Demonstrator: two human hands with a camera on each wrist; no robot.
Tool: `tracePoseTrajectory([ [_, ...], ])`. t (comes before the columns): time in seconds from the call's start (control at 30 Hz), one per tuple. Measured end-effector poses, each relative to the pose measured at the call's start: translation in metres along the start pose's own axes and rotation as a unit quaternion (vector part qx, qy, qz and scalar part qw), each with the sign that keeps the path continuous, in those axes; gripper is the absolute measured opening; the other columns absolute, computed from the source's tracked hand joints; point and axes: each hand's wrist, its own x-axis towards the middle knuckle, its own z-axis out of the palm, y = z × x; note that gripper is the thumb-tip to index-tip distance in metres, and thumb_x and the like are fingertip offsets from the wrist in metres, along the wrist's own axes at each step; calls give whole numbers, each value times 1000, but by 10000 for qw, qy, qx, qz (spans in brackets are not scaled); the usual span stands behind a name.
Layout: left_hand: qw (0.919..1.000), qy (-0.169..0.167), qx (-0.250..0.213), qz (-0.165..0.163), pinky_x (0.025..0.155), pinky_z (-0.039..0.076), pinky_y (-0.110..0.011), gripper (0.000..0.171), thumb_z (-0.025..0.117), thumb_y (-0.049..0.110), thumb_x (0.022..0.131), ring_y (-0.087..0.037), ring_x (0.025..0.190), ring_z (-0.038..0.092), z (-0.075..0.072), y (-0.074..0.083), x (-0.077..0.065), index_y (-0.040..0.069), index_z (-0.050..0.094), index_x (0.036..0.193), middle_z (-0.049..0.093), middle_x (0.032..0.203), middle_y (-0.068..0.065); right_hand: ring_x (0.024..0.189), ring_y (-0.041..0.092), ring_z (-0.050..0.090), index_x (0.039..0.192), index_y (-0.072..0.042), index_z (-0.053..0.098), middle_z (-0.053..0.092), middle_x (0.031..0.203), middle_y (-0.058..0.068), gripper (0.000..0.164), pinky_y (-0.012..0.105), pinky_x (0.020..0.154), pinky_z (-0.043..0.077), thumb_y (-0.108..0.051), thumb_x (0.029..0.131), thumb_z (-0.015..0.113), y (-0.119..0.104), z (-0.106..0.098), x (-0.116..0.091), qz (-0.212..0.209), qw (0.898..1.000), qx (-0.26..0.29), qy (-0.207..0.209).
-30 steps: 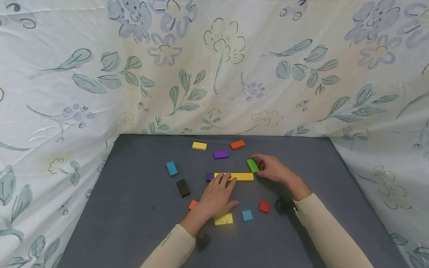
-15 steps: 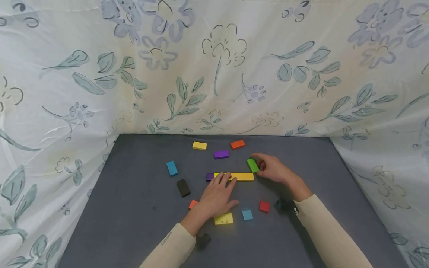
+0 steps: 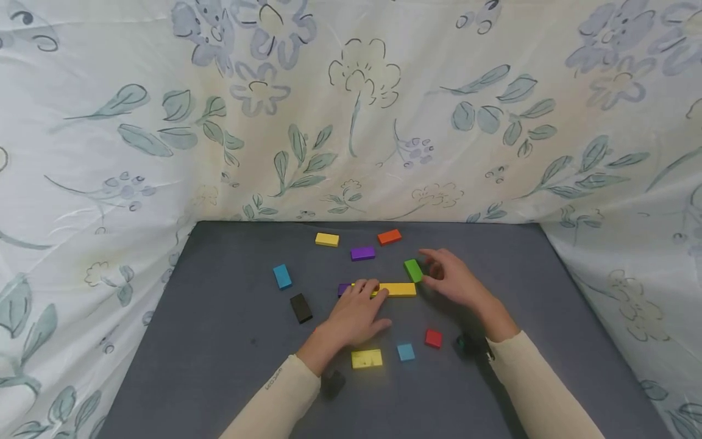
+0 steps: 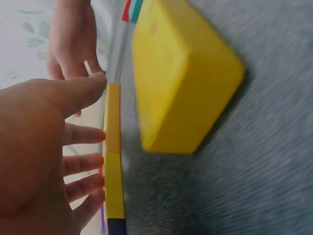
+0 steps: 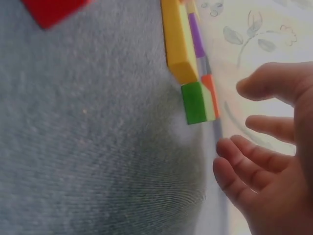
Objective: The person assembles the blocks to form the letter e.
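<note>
My left hand rests its fingertips on a straight row of blocks. The row runs from a dark purple block through a yellow block to an orange-yellow block; the fingers partly cover it in the head view. Beyond the row's right end lies a green block, tilted to the row's line. Just right of it is my right hand, fingers spread and loosely bent, holding nothing. The right wrist view shows a gap between those fingers and the green block.
Behind the row lie purple, yellow and red-orange blocks. Blue and black blocks sit left. Nearer are yellow, light blue and red blocks. Floral cloth hangs behind the dark table.
My right hand has let go of the green block and drawn slightly right, its fingers opening. The left hand stays on the row; an orange block by its wrist is now hidden.
</note>
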Motion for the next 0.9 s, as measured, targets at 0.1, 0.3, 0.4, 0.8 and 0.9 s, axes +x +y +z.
tracePoseTrajectory([
  [0.1,9999,-2,-148,67,119,40,-48,66,67,56,105,-27,145,43,-3,-4,4,19,55,159,48,158,-6,110,30,63,157,-6,56,62,130,15,64,53,92,55,-17,98,79,-6,-2,-7,12,9998,-3,181],
  [0.3,9947,-150,-988,234,115,46,-43,62,63,50,109,-23,135,52,-17,-16,9,14,55,159,54,151,-7,117,34,63,156,-6,57,61,138,16,64,58,98,55,-19,98,80,-27,-5,-19,147,9996,-63,237],
  [0.4,9905,-111,-1366,145,114,48,-41,61,63,48,110,-21,134,54,-30,-23,11,14,55,160,55,150,-7,120,36,64,156,-7,57,60,139,15,64,60,99,55,-18,97,80,-37,-3,-23,128,9996,-109,237],
  [0.8,9846,648,-1622,-43,115,48,-49,53,69,34,108,-27,135,57,-74,-58,36,11,59,155,57,148,-10,133,35,55,155,-6,59,57,147,15,65,58,108,52,-24,97,82,-71,22,-38,-541,9940,-946,57],
  [0.9,9827,782,-1677,-39,114,49,-49,51,70,34,108,-27,132,59,-81,-66,43,12,61,153,58,146,-10,132,33,56,155,-7,60,57,148,14,66,55,107,53,-26,96,84,-80,29,-40,-622,9921,-1090,-77],
])
